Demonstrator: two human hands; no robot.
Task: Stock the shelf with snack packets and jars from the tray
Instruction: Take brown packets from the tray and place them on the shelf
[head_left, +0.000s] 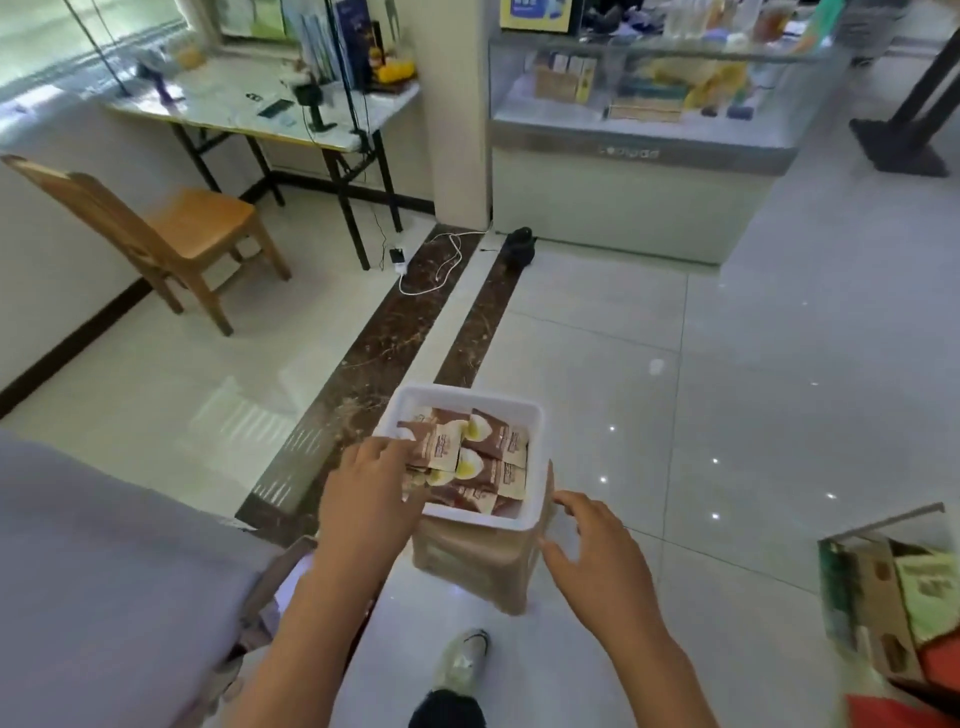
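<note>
A white tray sits on a brown stool in front of me on the floor. Several brown snack packets with an egg picture fill it. My left hand reaches over the tray's near left corner, its fingers spread on the packets there. My right hand hovers to the right of the tray with relaxed, spread fingers, holding nothing. No shelf or jars are in view.
A wooden chair and a folding table stand at the back left. A glass display counter is at the back right. A cardboard box of goods sits at the right edge. A charger cable lies on the floor.
</note>
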